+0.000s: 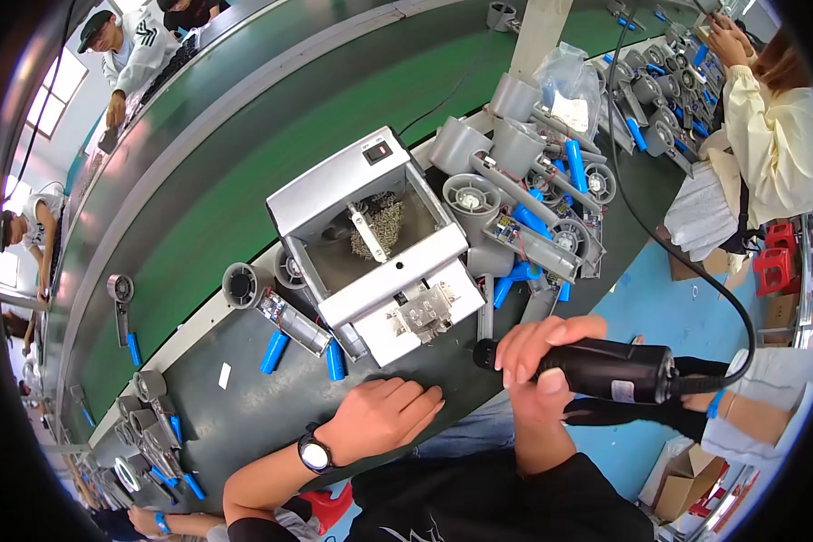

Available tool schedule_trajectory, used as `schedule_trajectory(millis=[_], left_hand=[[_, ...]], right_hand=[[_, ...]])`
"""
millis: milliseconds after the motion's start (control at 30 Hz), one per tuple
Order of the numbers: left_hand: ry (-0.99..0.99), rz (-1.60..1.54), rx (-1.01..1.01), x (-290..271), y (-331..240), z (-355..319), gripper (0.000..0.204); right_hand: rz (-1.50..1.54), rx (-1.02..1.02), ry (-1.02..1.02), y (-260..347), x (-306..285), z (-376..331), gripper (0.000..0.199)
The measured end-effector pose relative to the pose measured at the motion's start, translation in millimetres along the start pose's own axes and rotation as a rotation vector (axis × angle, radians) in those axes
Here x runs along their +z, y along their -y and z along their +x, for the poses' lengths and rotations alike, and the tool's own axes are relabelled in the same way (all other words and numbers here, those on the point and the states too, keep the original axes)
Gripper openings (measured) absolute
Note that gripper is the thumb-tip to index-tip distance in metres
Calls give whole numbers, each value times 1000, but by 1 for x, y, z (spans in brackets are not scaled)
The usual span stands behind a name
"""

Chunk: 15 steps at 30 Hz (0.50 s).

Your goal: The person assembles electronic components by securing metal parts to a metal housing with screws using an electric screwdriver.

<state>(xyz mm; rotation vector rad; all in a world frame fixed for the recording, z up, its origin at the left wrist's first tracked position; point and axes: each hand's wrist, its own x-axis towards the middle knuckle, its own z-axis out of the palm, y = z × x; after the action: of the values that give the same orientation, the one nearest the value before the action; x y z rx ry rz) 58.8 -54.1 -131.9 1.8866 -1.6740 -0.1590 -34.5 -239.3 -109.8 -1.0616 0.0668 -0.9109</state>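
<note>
Tool (619, 369), black and corded, lies within the wrapped fingers and thumb of the right hand (535, 397), near-right of the white screw box (370, 289). Left hand (379, 420), fingers together and bent, palm hidden, is just before the box.

A: Where is the screw dispenser (321, 199) placed?
B: On the workbench (262, 406), the conveyor belt (199, 248) behind; screws (386, 226) are contained within.
A: Fan assemblies (471, 196)?
B: Heaped at its right; others laid at its left. Left hand (379, 417) is positioned before the dispenser; driver (612, 369) is held in right hand (535, 366), farther right.
</note>
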Motion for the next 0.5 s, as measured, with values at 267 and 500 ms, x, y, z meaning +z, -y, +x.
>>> schedule_trajectory(millis=[267, 500], left_hand=[[-121, 38, -68, 10, 6, -4, 21], [-107, 157, -241, 11, 7, 15, 25]], right_hand=[[-89, -58, -58, -17, 4, 1, 43], [60, -50, -48, -22, 1, 0, 37]])
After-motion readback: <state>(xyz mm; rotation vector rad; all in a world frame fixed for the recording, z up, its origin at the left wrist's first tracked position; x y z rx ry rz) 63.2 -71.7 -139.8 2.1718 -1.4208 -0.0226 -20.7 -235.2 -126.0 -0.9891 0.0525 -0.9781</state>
